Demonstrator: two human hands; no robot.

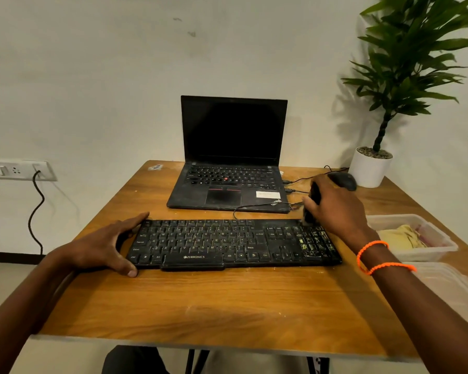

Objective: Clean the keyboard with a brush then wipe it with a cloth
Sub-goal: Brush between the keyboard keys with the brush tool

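Head view: keyboard (235,242) lies left-right; left hand (103,248) braces it; right hand (335,209) grips brush (310,209) upright.

Bare forearms; orange bracelets (373,256) circle the right wrist.

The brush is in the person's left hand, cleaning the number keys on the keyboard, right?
Not quite. The head view shows the brush in the right hand, cleaning the number keys on the keyboard. The left hand only steadies the keyboard's other end.
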